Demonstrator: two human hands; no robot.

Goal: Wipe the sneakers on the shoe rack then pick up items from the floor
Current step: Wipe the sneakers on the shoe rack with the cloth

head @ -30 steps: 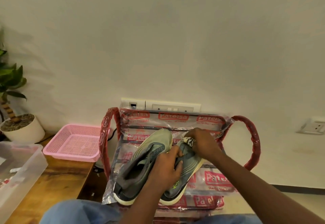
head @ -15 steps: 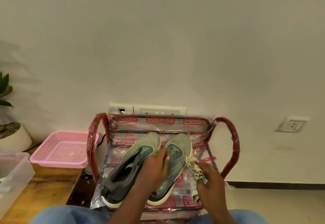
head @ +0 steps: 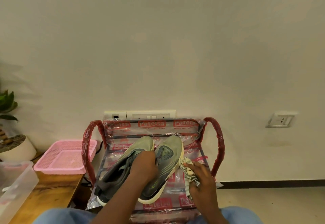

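holding cloth (head: 189,171) at the sneaker (head: 169,153) edge — right hand (head: 202,182) (curled)

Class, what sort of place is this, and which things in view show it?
Likely a home: a plastic-wrapped red shoe rack holding grey-green sneakers stands against a wall with white sockets, beside a pink plastic mesh basket.

plastic-wrapped shoe rack (head: 151,127), two sneakers (head: 168,169)
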